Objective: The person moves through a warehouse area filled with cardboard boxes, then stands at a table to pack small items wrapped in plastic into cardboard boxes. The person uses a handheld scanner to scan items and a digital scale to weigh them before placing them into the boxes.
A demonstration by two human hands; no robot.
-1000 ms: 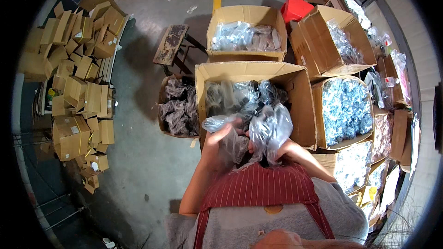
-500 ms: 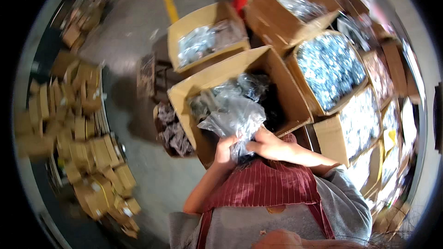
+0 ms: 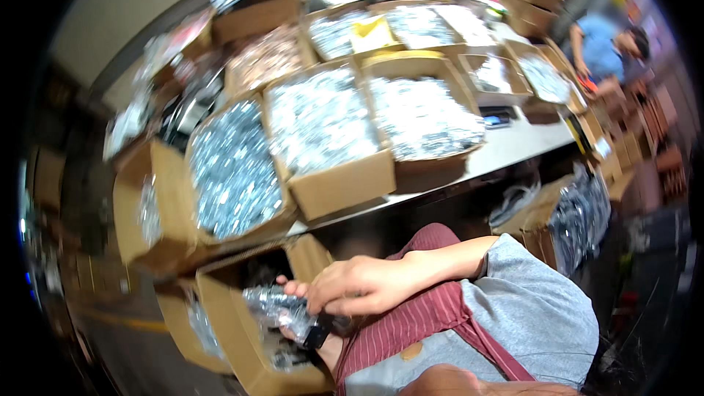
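A clear plastic bag (image 3: 273, 306), crinkled and shiny, lies across my hands, with a small black piece (image 3: 317, 336) at its near end. My left hand (image 3: 330, 346) supports it from below, mostly covered by the bag. From above, my right hand (image 3: 361, 284) closes its bent fingers on the bag's near side. Just under both hands is an open cardboard box (image 3: 224, 315) with more clear bags and dark contents. What the held bag contains is too blurred to tell.
A white bench (image 3: 506, 154) bears open cartons of silvery packets, including a front carton (image 3: 341, 185). Another open carton (image 3: 150, 209) stands at the left. A carton (image 3: 539, 209) draped with grey plastic is at the right. A person in blue (image 3: 601, 48) works at the far right.
The view has swung right, bringing the bench to the middle and the open box to the lower left. My right hand now lies over the bag instead of gripping it beside my left.
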